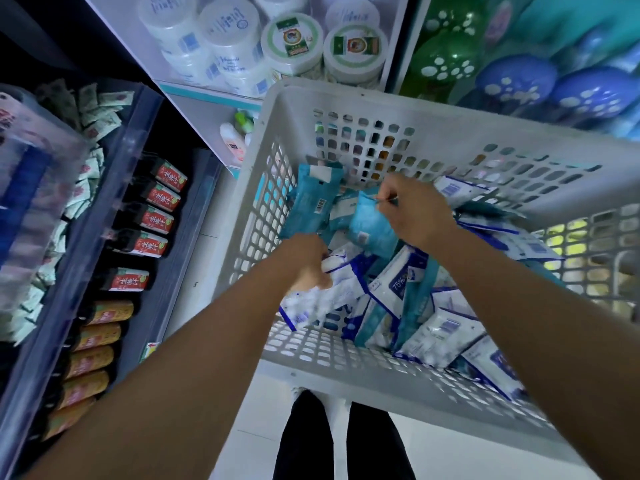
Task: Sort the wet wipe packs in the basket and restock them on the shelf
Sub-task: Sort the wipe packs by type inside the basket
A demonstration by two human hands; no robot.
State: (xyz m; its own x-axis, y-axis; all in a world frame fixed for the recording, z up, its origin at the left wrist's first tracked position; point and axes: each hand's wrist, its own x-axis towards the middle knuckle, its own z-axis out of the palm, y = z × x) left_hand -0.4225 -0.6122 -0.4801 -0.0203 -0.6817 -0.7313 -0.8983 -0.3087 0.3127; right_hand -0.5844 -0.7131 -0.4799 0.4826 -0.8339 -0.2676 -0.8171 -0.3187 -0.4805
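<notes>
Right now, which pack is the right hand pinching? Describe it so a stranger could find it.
Look inside the white perforated plastic basket, toward its far-left corner. The right hand pinches the top edge of a small plain teal pack, unlike the white-and-blue packs heaped nearer the person.

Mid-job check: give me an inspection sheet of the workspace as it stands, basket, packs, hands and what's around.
Surface: white perforated basket, over a pale floor.
Job's things: teal packs stand at the far left; white-and-blue packs lie jumbled.
Clutter: nothing seen.
Hands: left hand grips a white-and-blue pack; right hand pinches a teal pack by its edge.
Cables: nothing seen.
Surroundings: dark bottles shelved left, white tubs above, balloons right.
</notes>
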